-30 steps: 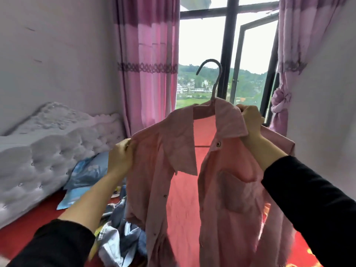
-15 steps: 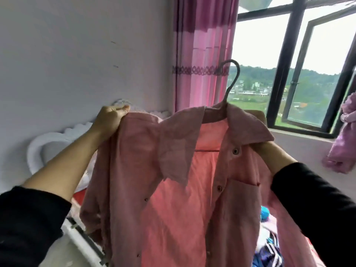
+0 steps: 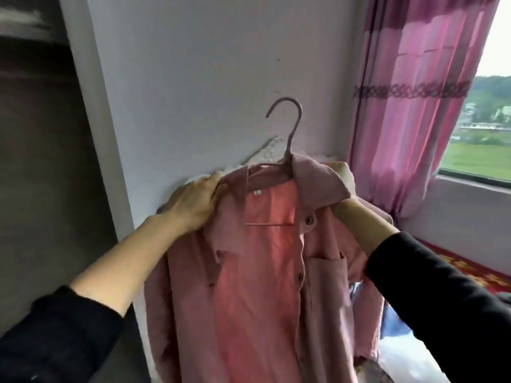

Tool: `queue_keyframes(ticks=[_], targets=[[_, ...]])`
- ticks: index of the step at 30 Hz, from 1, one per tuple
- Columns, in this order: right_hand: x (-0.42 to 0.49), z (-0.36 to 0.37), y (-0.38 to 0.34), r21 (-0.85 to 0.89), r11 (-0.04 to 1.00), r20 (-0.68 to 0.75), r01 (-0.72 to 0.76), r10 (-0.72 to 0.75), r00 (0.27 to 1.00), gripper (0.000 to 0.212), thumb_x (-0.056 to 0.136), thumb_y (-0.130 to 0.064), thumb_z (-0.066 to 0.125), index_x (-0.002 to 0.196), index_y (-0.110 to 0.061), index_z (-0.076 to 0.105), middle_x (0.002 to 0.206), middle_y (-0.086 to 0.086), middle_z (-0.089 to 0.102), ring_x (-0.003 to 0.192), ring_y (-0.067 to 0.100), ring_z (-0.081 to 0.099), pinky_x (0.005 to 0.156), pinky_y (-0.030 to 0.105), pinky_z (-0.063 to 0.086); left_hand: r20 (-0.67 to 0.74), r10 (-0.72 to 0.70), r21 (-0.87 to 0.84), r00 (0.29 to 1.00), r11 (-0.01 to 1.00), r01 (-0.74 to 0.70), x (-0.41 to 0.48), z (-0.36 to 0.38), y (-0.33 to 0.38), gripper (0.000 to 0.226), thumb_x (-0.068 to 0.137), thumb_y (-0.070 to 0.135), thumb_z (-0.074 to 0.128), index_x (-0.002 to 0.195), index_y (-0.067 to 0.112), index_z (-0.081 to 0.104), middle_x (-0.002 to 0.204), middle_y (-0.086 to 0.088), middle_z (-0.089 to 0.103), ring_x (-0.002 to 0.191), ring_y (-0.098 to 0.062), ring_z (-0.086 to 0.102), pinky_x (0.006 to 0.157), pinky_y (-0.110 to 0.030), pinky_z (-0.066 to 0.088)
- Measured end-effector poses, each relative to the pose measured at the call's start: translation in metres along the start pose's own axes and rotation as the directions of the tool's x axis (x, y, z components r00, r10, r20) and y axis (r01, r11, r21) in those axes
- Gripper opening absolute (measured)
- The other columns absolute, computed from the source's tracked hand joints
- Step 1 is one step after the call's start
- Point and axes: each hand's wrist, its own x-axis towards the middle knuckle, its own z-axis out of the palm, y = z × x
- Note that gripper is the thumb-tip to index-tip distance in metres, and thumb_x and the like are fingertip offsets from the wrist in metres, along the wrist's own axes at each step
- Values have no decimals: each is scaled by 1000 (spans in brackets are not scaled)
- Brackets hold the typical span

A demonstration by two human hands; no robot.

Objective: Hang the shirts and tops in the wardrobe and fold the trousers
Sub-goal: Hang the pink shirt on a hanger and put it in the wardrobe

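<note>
A pink button-up shirt hangs on a grey hanger, held up in front of me before a white wall. My left hand grips the shirt's left shoulder. My right hand sits behind the collar on the right shoulder, mostly hidden by the fabric, holding that side. The hanger's hook points up, free of any rail. At the far left a dark opening shows, blurred; I cannot tell whether it is the wardrobe.
A pink curtain hangs at the right beside a window. Part of a white bed headboard shows behind the shirt. Light and blue clothes lie at the lower right, with a red patterned bedspread beyond.
The view has swung left from the window towards the wall and a dark opening. The shirt on its hanger travelled with both hands; my left hand moved from the sleeve edge onto the shoulder.
</note>
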Motion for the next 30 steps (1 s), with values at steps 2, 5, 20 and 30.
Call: queue_keyframes(ticks=[2,5,20,30], targets=[[10,29,-9,-114,993,-105,-18,6,994,38,67,-57,66,51,-23,64,60,-10,62,75,16,65,81,32,52,1,-8,84,1000,996,8,-10,-13,-28,32,101,38,30,109,14,49,116,-14,60,106,-33,56,73,-33,31],[8,80,-24,-10,998,59,61,-60,996,23,85,-38,62,73,-20,70,83,-4,67,86,24,63,80,31,48,-58,4,132,998,991,3,-22,-42,-67,29,100,41,29,96,16,44,106,-10,61,96,-34,58,70,-36,37],[-39,246,-95,309,890,503,335,-453,736,22,86,-20,69,78,-39,78,89,-6,67,78,3,52,77,28,49,-345,-267,124,900,937,325,-136,-195,-240,44,92,42,54,61,17,37,51,2,45,56,-25,45,55,-36,35],[-83,356,-224,452,743,578,494,-666,472,17,90,-30,65,105,-27,73,95,-14,72,90,1,63,85,20,49,-375,-347,185,860,881,436,-184,-242,-317,43,91,43,57,65,11,45,51,1,43,52,-18,45,51,-34,31]])
